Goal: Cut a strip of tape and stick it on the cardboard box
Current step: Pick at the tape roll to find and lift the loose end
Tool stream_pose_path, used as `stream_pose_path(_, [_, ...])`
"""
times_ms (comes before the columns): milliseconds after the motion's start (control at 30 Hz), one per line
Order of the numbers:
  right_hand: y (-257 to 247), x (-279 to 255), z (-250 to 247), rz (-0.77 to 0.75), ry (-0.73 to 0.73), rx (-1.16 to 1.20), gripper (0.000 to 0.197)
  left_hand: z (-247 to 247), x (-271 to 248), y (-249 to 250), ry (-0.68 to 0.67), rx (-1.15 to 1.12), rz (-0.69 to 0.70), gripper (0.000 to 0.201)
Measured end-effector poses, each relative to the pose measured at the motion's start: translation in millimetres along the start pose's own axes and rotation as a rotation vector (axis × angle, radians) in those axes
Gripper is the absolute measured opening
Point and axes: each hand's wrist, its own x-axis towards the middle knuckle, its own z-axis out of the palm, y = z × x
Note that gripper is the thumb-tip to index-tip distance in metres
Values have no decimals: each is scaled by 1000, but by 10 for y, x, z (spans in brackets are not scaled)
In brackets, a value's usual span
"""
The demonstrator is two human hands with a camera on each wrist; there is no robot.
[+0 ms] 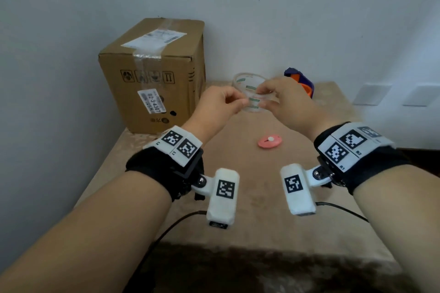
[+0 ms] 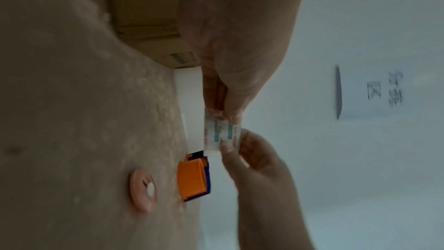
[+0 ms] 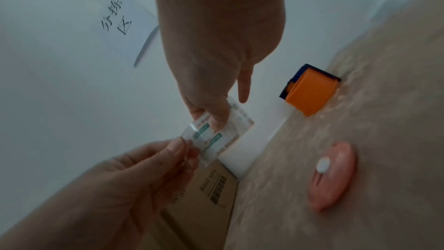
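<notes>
A clear tape roll [image 1: 250, 83] with green print is held above the table, between both hands. My right hand [image 1: 260, 95] grips the roll, with fingers and thumb pinched on its band [image 3: 230, 121]. My left hand [image 1: 240, 101] pinches the tape's loose end [image 3: 191, 130] at the roll's left side. In the left wrist view the two hands meet on the tape [image 2: 221, 132]. The cardboard box [image 1: 154, 74] stands at the back left, sealed with clear tape and carrying white labels. It is apart from both hands.
A pink round cutter [image 1: 269, 141] with a white button lies on the beige table [image 1: 238, 209] below my hands. An orange and blue dispenser [image 1: 302, 81] sits at the back by the wall. Cables trail off the wrist cameras toward the table's near edge.
</notes>
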Motion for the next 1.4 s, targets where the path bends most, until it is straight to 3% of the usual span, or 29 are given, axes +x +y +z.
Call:
stream_pose_path(67, [114, 192, -36, -4, -5, -95, 23, 48, 127, 17, -47, 9, -12, 8])
stream_pose_path(167, [220, 417, -53, -33, -34, -220, 19, 144, 216, -1, -110, 74, -54, 33])
stream_pose_path(333, [371, 601, 31, -61, -191, -329, 25, 156, 315, -144, -43, 346, -11, 52])
stream_pose_path(433, [506, 600, 63, -103, -258, -404, 28, 121, 427, -242, -28, 556, 97, 51])
stream_pose_path(533, [548, 599, 93, -181, -286, -421, 32, 124, 612, -323, -216, 1014, 201, 44])
stream_pose_path(633, [544, 564, 68, -167, -216, -342, 29, 155, 726, -307, -315, 1204, 274, 30])
stream_pose_path(733, [546, 468, -11, 50, -157, -138, 49, 178, 773, -288, -295, 1220, 230, 22])
stream_pose_path(833, [570, 356, -72, 191, -278, -168, 40, 188, 887, -310, -220, 1171, 150, 16])
stream_pose_path(933, [552, 197, -84, 211, -404, -150, 33, 272, 939, -329, -269, 1220, 87, 10])
stream_pose_path(1033, [503, 48, -58, 253, -626, -122, 50, 399, 911, -372, -372, 1233, 25, 24])
stream_pose_path(1100, [467, -13, -36, 234, -712, -204, 58, 416, 898, -396, -343, 1128, 2, 29])
stream_pose_path(1233, [461, -68, 46, 107, -619, -323, 45, 311, 842, -399, -213, 939, 10, 24])
stream_pose_path(1400, [530, -4, 177, 227, -356, -288, 43, 140, 860, -367, -158, 810, -59, 30])
